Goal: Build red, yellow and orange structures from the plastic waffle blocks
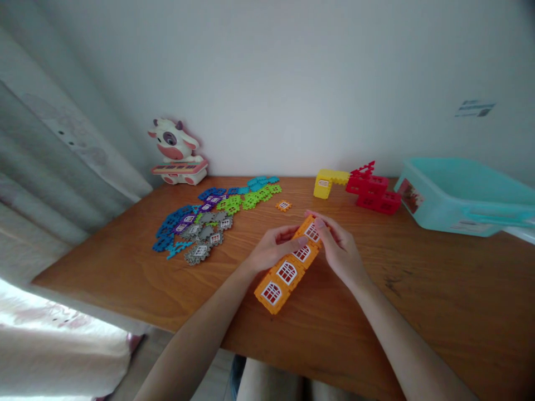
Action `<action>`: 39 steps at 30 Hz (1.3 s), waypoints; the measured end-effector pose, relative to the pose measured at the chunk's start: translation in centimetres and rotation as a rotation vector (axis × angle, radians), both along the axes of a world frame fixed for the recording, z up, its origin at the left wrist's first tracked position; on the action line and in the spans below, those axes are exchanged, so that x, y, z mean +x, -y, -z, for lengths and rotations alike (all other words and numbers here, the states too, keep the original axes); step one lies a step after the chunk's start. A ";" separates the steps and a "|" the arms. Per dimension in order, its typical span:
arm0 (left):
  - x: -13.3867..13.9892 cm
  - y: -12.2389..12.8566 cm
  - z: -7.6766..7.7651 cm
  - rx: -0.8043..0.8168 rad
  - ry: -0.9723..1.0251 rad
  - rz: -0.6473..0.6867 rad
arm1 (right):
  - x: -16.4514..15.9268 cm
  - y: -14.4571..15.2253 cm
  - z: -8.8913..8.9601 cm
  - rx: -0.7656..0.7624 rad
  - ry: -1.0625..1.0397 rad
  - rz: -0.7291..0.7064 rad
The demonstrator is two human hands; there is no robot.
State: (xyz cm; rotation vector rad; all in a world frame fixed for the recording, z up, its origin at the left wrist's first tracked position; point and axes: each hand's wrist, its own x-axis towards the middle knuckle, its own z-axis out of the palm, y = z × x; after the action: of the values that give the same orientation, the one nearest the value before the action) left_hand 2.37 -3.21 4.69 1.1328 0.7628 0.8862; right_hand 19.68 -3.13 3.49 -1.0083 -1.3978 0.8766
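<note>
Both hands grip a long orange block built of interlocking plastic tiles (286, 273), with white-framed window stickers along its upper face. My left hand (278, 245) is closed around its left side, the thumb lying across the tiles near the second window from the far end. At the far end, my right hand (337, 245) pinches the block with its thumb beside the top window; the fingers behind are partly hidden. The block is held tilted, its near end pointing toward the lower left. Beyond the hands, a single orange tile (283, 205) with a window sticker lies on the table.
Loose blue (173, 223), grey (201, 252) and green tiles (251, 199) lie spread at left on the wooden table (125, 267). A cow toy keyboard (178, 150) stands behind them. Yellow (322, 185) and red tile builds (371, 192) stand at back right, beside a turquoise bin (463, 214).
</note>
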 end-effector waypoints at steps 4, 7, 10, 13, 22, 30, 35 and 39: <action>-0.2 -0.4 0.1 0.032 0.032 -0.131 | 0.2 -0.2 -0.2 0.100 0.021 0.121; -0.4 -0.6 0.3 0.060 0.088 -0.204 | 0.5 -0.3 -0.3 0.064 0.030 0.121; -0.4 -0.8 0.5 0.132 0.116 -0.249 | 0.6 -0.2 -0.7 -0.073 -0.016 -0.083; -0.4 -0.8 1.0 0.272 0.129 -0.264 | 0.6 0.0 -1.0 -0.097 -0.049 -0.185; -1.1 -0.9 3.0 0.750 -0.101 -0.329 | 1.5 0.4 -0.8 0.057 0.049 -0.293; -1.1 -0.9 2.8 0.736 -0.122 -0.293 | 2.1 0.3 -1.0 0.273 0.254 -0.197; -0.6 -0.4 2.2 0.597 -0.121 -0.312 | 1.7 0.6 -0.8 0.259 0.255 -0.124; -0.4 -0.5 1.6 0.497 -0.095 -0.373 | 1.2 0.3 -0.1 0.171 0.132 -0.079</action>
State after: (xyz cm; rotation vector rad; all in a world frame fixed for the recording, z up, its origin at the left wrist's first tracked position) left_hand 1.96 -2.67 3.05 1.5017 0.8748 1.3953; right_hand 20.84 -3.44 3.59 -0.8984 -1.6053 0.7448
